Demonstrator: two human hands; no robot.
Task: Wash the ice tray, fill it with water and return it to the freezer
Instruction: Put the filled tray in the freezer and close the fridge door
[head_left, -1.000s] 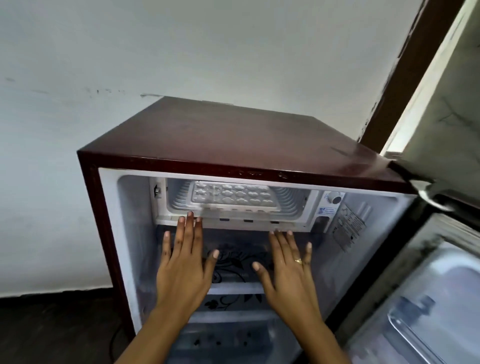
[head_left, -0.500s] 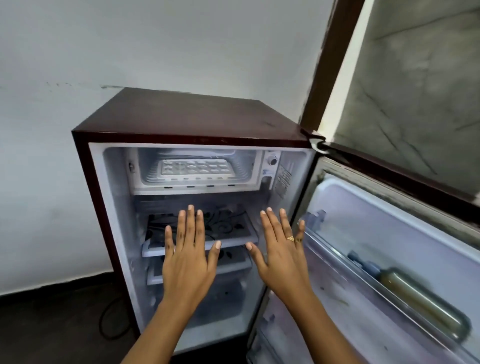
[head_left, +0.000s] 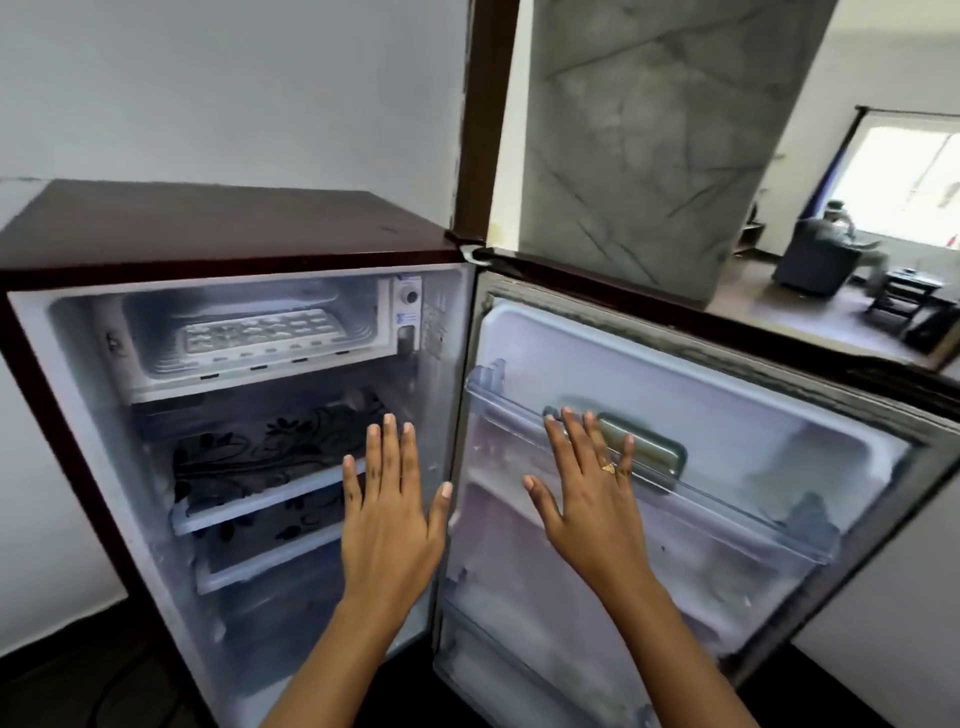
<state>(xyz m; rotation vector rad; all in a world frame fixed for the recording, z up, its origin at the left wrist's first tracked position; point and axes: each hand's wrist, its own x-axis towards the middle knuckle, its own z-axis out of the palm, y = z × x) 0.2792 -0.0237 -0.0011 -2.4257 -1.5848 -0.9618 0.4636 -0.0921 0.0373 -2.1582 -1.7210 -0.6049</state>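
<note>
A white ice tray (head_left: 262, 330) lies flat inside the freezer compartment (head_left: 249, 369) at the top of a small dark-red fridge (head_left: 223, 228) whose door (head_left: 727, 426) stands wide open to the right. My left hand (head_left: 392, 512) is held out flat, fingers straight, in front of the fridge's middle shelves, holding nothing. My right hand (head_left: 592, 499), with a ring on one finger, is spread flat in front of the door's upper rack, also holding nothing. Both hands are well below the tray and apart from it.
Glass shelves (head_left: 260, 499) with a black floral pattern sit below the freezer. A greenish bottle (head_left: 649, 452) lies in the door rack (head_left: 675, 499). A marbled grey pillar (head_left: 649, 130) rises behind the door. Far right, a person sits in a chair (head_left: 815, 260) near a window.
The view has swung right and pulled back, so the open door and the far room now show. Both hands have stayed flat and empty, drifting away from the freezer opening.
</note>
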